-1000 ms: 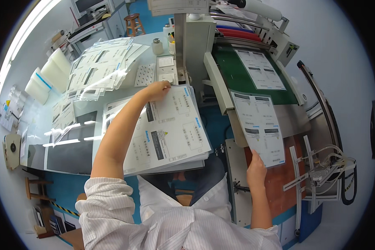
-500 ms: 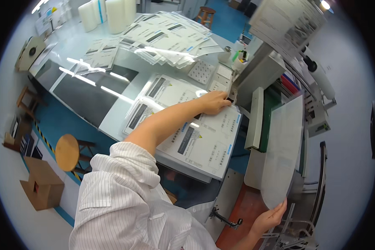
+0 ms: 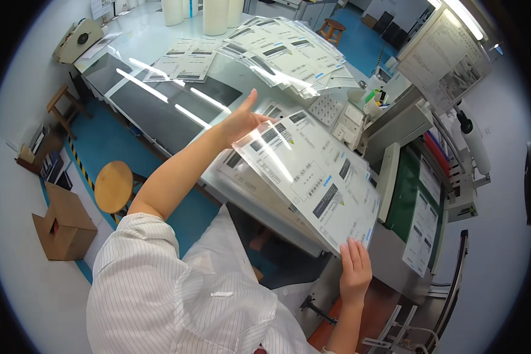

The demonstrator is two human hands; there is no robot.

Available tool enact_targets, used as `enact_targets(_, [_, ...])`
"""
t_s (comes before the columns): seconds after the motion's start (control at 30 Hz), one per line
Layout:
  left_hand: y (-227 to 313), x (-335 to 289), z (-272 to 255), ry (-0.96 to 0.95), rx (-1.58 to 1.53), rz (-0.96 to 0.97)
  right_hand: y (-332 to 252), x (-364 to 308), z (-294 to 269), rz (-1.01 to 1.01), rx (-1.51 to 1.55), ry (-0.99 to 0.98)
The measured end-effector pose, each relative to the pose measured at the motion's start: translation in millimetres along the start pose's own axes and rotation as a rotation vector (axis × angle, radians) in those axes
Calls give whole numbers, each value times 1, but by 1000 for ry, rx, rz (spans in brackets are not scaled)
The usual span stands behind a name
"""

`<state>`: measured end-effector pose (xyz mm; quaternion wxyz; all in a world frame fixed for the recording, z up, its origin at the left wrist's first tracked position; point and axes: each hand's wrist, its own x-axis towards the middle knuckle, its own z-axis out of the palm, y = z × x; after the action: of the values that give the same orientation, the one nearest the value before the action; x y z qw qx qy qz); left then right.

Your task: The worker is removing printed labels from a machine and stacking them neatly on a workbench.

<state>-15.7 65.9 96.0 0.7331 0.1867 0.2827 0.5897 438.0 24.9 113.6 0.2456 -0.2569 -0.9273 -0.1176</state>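
A printed clear plastic sheet (image 3: 312,171), with grey labels and small symbols, is tilted over the stack at the table's front corner. My left hand (image 3: 242,124) is at its far left corner, thumb raised off the sheet and the other fingers partly hidden behind it. At the near right corner, my right hand (image 3: 355,271) holds the edge with its fingers straight along the surface; the thumb is hidden. Beneath lies a stack of similar sheets (image 3: 248,177), mostly covered. Another printed sheet (image 3: 422,233) rests on the green belt (image 3: 402,224) of the machine at the right.
A large pile of printed sheets (image 3: 289,47) covers the back of the table, with a smaller group (image 3: 186,59) left of it. White rolls (image 3: 218,17) stand behind. A wooden stool (image 3: 113,187) and a cardboard box (image 3: 65,227) are at the left. A document board (image 3: 445,59) hangs over the machine.
My left hand has moved from the stack's far right to the sheet's far left corner. My right hand has left the sheet at the belt and now holds the tilted sheet's near corner.
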Motion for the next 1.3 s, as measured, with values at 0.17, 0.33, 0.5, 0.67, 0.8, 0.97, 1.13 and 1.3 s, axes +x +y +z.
enact_targets(0.17, [-9,-23,-24,369,693,126,-6,-3,42,122,37,-122])
enact_targets(0.33, [-23,-43,-21,531,1010,299,-13,-4,50,208,123,-171])
enact_targets(0.5, [-48,-64,-25,796,1285,498,-9,-2,47,498,459,-228])
enact_targets(0.67, [-60,-52,-40,788,1509,678,58,12,91,968,850,94])
enact_targets(0.8, [-68,-53,-62,859,1610,754,100,52,147,1178,1159,105])
enact_targets(0.97, [-64,-51,-40,813,1096,414,111,90,156,1138,1200,-19])
enact_targets(1.13, [-77,-49,-37,735,1104,396,104,99,169,1163,1277,23])
enact_targets(1.3, [-86,-44,-56,759,1137,466,147,8,156,1135,748,223])
